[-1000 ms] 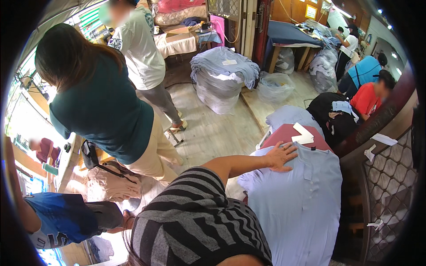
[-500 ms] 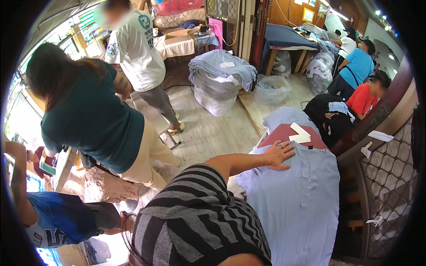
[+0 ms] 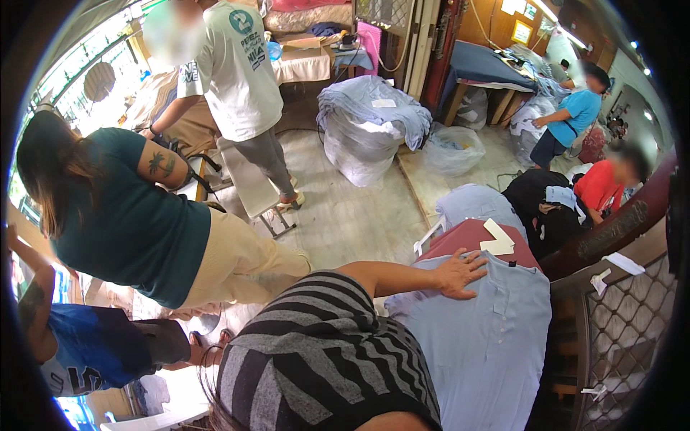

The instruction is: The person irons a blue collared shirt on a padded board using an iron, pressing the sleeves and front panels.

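Observation:
My left hand (image 3: 460, 274) lies flat with fingers spread on the upper left part of a pale blue shirt (image 3: 478, 345). The shirt is laid out face up, its short button placket showing below the neckline. It rests over a maroon board (image 3: 460, 239), whose far end sticks out past the collar. On that board, just beyond the collar, sits an angular white card piece (image 3: 499, 238). Only the upper part of my right arm (image 3: 399, 421) shows at the lower edge; the right hand is out of sight.
More blue cloth (image 3: 480, 205) lies beyond the board. A metal lattice gate (image 3: 632, 337) stands close on the right. Several people are around, one in dark green (image 3: 133, 215) at left. A wrapped bundle of blue garments (image 3: 374, 122) and a clear bag (image 3: 453, 151) stand on the floor.
My view has shifted slightly, while my left hand stays flat on the shirt. The person in dark green has moved left, exposing more of a folding stool.

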{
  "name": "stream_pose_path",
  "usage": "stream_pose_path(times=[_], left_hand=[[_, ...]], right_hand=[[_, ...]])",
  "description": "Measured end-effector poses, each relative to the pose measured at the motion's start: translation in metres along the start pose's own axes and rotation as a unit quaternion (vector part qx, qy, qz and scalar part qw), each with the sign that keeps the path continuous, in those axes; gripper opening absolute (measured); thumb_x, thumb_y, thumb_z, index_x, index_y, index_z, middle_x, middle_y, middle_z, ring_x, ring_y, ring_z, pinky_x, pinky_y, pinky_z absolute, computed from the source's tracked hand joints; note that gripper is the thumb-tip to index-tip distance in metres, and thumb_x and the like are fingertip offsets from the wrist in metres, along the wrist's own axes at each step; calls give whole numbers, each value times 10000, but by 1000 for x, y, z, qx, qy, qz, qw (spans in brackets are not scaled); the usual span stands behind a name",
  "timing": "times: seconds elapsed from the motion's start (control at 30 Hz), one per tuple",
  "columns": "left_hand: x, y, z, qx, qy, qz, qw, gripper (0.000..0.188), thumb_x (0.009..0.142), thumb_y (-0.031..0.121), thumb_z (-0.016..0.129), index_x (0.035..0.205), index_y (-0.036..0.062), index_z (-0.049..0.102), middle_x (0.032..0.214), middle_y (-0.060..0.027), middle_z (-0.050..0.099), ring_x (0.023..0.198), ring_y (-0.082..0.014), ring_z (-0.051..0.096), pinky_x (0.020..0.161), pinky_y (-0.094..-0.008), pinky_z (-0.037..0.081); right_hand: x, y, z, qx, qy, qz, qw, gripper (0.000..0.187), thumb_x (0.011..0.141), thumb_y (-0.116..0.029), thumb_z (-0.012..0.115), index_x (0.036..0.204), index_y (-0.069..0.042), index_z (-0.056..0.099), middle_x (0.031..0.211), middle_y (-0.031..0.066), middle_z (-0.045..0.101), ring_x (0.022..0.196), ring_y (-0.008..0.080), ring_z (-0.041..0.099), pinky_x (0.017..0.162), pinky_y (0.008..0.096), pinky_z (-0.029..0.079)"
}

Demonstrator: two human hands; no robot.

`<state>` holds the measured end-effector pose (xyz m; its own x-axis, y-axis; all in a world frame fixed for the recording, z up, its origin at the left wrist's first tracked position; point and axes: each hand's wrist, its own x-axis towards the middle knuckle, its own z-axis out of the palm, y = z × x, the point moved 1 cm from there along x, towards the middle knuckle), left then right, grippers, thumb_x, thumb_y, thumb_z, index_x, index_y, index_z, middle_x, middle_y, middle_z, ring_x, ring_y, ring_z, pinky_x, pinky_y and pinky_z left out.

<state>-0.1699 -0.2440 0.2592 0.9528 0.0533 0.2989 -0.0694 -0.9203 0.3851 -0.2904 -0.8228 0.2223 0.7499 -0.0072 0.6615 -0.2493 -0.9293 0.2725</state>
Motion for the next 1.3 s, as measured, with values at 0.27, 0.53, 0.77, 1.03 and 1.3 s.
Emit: stream_pose_path(times=[0.27, 0.53, 0.77, 1.03, 1.3], left_hand=[[0, -7, 13, -45, 37, 16, 998, 729, 844, 518, 549, 1407, 65, 460, 1548, -198, 306, 1465, -383, 220, 1141, -612, 128], [-6, -7, 16, -42, 16, -3, 999, 748, 837, 539, 554, 1422, 82, 457, 1561, -195, 293, 1474, -377, 202, 1146, -618, 108], [8, -3, 12, -52, 42, -13, 998, 885, 815, 537, 595, 1465, -13, 353, 1565, -245, 258, 1466, -412, 203, 1155, -601, 126], [23, -44, -2, 49, -30, -15, 998, 931, 869, 613, 529, 1485, -46, 298, 1578, -230, 252, 1478, -365, 209, 1152, -567, 153], [94, -83, 6, 12, -25, 73, 997, 652, 974, 499, 446, 1464, 70, 416, 1561, -84, 360, 1464, -258, 276, 1161, -504, 182]], right_hand=[[19, -10, 13, 19, 16, -39, 999, 413, 862, -201, 578, 1239, -36, 611, 1233, 140, 612, 1130, 327, 574, 1014, 456, 407], [29, -10, 29, 23, 20, -104, 994, 422, 891, -220, 568, 1270, -34, 595, 1291, 146, 583, 1175, 322, 551, 1033, 446, 396], [10, 24, 31, -32, -25, -46, 998, 431, 917, -236, 559, 1297, -33, 582, 1343, 151, 558, 1215, 318, 531, 1049, 438, 386], [13, 20, 10, 57, -187, 86, 977, 500, 983, -278, 473, 1423, -45, 430, 1408, 170, 485, 1275, 364, 462, 1043, 489, 370], [-2, 35, -7, 99, -188, 106, 971, 520, 1026, -346, 376, 1444, -37, 394, 1458, 187, 436, 1341, 377, 383, 1092, 519, 284]])
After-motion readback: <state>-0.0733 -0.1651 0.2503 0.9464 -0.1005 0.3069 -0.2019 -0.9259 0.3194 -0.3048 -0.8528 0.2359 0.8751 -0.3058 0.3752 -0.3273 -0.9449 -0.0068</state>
